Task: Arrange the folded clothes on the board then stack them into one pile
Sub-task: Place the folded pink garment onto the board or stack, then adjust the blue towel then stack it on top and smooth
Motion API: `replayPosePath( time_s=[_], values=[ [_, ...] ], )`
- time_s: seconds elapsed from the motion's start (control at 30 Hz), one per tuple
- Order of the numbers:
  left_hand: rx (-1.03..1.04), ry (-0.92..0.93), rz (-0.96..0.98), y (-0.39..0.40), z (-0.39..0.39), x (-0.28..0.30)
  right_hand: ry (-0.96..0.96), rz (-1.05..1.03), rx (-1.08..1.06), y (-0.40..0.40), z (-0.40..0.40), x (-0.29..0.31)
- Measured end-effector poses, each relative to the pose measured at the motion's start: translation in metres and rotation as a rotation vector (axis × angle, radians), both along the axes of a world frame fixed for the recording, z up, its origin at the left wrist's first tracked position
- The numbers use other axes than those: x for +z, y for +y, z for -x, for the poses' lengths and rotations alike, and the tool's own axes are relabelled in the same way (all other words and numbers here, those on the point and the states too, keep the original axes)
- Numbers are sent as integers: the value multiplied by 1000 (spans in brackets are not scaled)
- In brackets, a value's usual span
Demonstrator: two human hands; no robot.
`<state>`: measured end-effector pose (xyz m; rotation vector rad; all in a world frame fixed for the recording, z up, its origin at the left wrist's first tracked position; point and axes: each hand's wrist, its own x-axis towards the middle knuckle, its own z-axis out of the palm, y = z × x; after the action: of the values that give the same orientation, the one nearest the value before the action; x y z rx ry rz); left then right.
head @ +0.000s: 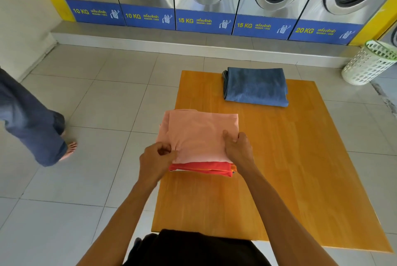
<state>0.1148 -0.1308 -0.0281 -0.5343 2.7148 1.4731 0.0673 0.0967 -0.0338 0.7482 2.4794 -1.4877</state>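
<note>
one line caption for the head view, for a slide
Both hands hold a pink-topped folded pile; blue fold apart on the board.

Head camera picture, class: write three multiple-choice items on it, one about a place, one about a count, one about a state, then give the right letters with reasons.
1. Where does the folded blue garment lie?
A. in the white basket
B. at the far end of the wooden board
C. on the bare tiles

2. How many washing machines carry a 15 KG label?
A. one
B. two
C. four

3. What is the state of the pink garment?
A. hanging up
B. spread flat, unfolded
C. folded, held on both sides

Answers: 1 B, it rests on the board's far part. 2 B, two 15 KG labels show. 3 C, left hand and right hand grip it above a red garment.
</note>
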Motion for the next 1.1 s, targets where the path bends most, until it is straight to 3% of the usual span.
replayPosePath(
  time_s=[0.27, 0.5, 0.7, 0.87, 1.1],
  values=[
    [29, -252, -165, -26, 2, -1, -62, 37, 33, 23, -10, -10],
    [65, 14, 67, -10, 30, 34, 14, 83, -59, 50, 2, 1],
    [-139, 122, 31, 53, 76, 61, 93, 121, -7, 49, 33, 23],
    [-216, 16, -90, 107, 134, 59, 93, 182, 34, 66, 73, 33],
    [-308, -256, -94, 164, 232, 12, 69, 112, -31, 141, 159, 13]
  ],
)
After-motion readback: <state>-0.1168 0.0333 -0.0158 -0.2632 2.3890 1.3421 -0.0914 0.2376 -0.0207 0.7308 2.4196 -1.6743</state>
